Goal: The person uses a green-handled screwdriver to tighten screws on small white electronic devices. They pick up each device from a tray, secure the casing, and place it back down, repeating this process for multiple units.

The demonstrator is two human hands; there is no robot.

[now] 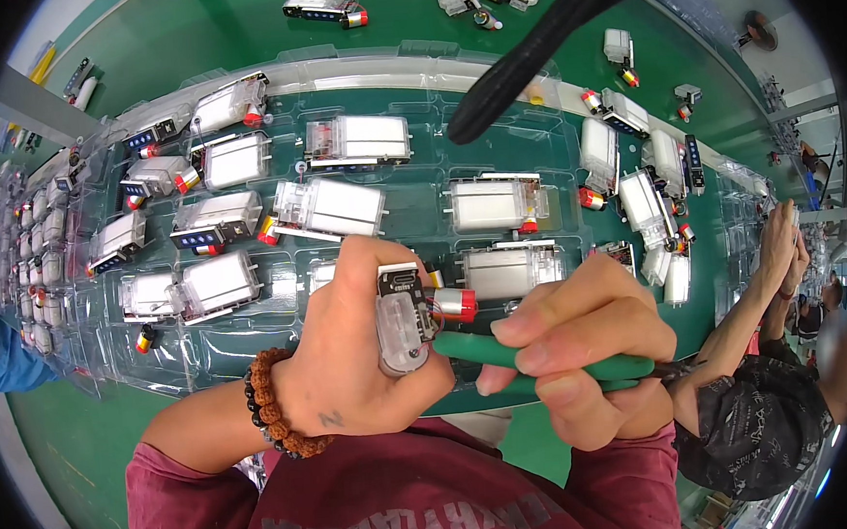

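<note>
My left hand [337,357] is closed around a small device [403,319] with a clear plastic housing and a black circuit board. A red-and-yellow cylinder [455,304] hangs at its right side on thin wires. My right hand [584,352] grips green-handled pliers [477,347]. One rounded handle end points left, close beside the device's lower right side; whether it touches, I cannot tell. Dark metal shows at the pliers' other end, by my right palm. Behind my hands, a clear plastic tray [422,235] holds several similar white-and-clear devices [342,206].
More devices [641,203] lie on the green table [225,24] at the right and far side. A black rod [546,44] crosses the upper right of the view. On the right sits a person in a dark patterned shirt [763,418]; a blue sleeve [6,329] shows at left.
</note>
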